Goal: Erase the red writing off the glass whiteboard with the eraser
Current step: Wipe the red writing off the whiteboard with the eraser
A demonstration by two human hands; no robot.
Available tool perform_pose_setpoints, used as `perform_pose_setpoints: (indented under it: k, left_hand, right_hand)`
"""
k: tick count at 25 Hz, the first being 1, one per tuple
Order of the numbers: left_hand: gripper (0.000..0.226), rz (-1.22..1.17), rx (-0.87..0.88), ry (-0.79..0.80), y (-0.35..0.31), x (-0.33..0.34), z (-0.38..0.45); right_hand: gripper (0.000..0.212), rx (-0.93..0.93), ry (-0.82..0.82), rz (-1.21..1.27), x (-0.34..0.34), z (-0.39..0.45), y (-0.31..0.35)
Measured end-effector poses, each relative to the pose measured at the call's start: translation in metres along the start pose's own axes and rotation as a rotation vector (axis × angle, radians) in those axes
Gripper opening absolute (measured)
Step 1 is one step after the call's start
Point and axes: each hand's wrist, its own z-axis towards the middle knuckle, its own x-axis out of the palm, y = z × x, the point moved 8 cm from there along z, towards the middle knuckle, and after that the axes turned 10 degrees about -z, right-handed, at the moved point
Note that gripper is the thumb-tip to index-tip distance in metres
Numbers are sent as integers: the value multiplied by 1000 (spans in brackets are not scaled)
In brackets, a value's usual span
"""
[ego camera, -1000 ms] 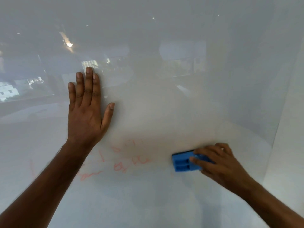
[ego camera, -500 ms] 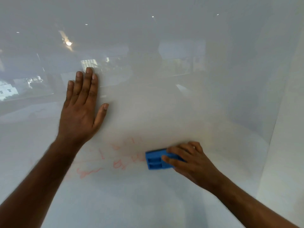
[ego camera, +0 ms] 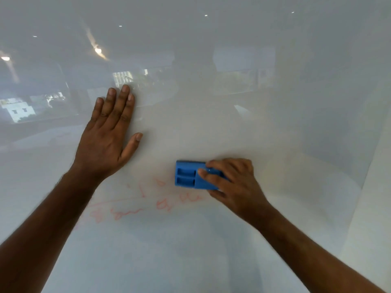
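Nearest the camera, two bare forearms are seen reaching up from the lower corners of the view toward the glass whiteboard, which fills the whole frame. The right hand is closed around the right end of the blue eraser, with the fingertips laid over its back and the thumb tucked under its lower edge; the eraser is held flat against the glass, long side level. Just left of and below the eraser, the red writing is found: faint, smeared strokes, with a thin line running leftward toward the left forearm and a few marks just beside the eraser's left edge. Its wording cannot be made out. Farther up the board, the left hand is laid flat on the glass, fingers held close together and thumb spread out to the side, and nothing is gripped by it; it is judged to serve as a brace. Beyond, only dim reflections of a room and ceiling lights are shown in the glass. The wiping step is judged to be in hand and well short of finished. For the next move, the eraser would need to be pressed and drawn leftward and downward across the remaining strokes.
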Motion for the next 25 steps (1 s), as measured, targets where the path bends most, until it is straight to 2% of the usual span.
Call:
perform_pose_setpoints:
  k: [3,6,9,12,16,20,23,25]
  left_hand:
    - [75,20,3,-11,15,-6,-10]
    - [77,26,-42,-42,30,-8,-21]
    - [79,22,-38,-55,30,-5,-22]
    - [78,3,-35,-64,28,-7,-22]
    - [75,-13,25,-40,34,-12,-25]
    - [73,40,57,-53,53,-18,-38]
    - [74,55,42,-84,57,-17,-41]
    - [74,61,46,-77,56,-16,-41]
  right_hand:
    - [43,-163,111,-12,10,-51,13]
    - [46,-199,190,-62,1,-93,-5]
    - [49,-129,170,-82,-9,-74,-21]
    - [52,-39,103,-19,3,-29,4]
    - [40,-180,141,42,35,-33,63]
    - [34,-300,250,-12,30,-79,51]
    - [43,-213,210,-34,16,-70,30]
    - [44,-147,178,-18,22,-47,39]
